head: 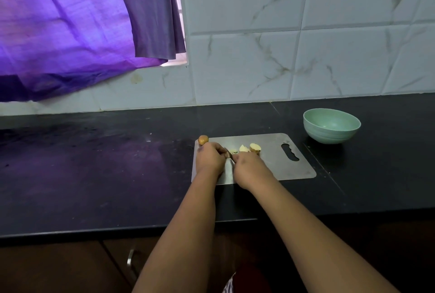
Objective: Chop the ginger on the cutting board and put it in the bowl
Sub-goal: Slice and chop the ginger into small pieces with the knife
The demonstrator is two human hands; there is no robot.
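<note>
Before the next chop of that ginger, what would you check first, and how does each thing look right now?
1. Cutting board flat on the counter: ok.
2. Right hand grips the knife: cannot tell, handle hidden.
3. Left hand fingers clear of blade: cannot tell, very close.
4. Cut ginger pieces on board: ok.
5. Ginger knob at board's corner edge may roll off: not ok.
6. Bowl upright, empty: ok.

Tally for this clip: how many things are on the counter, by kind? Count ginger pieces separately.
Board: 1
Bowl: 1
Knife: 1
Ginger pieces: at least 4, one at the board's far left corner, three cut ones by the blade
Total: at least 7
</note>
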